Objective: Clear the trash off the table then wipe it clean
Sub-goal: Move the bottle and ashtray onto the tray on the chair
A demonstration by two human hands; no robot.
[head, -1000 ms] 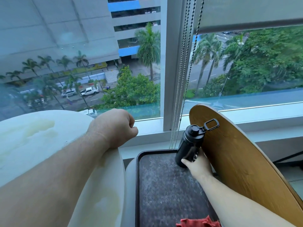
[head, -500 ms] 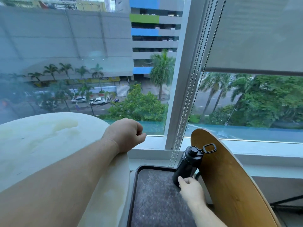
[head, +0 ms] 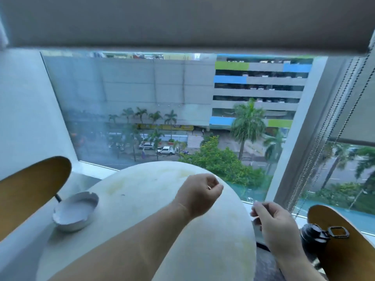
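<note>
step: clearing counter (head: 142, 199) | left hand (head: 197, 192): fingers fisted, nothing visible inside | right hand (head: 276, 226): fingers loosely bent, empty | ashtray (head: 76, 211): on counter, well left of left fingers; likely lift it level, two-handed; then wipe yellowish stains (head: 116, 186) around the left fingers

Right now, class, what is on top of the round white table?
A white ashtray sits near the left edge of the table, and yellowish stains mark the top. The left hand and forearm cover part of the surface, hiding anything beneath.
</note>
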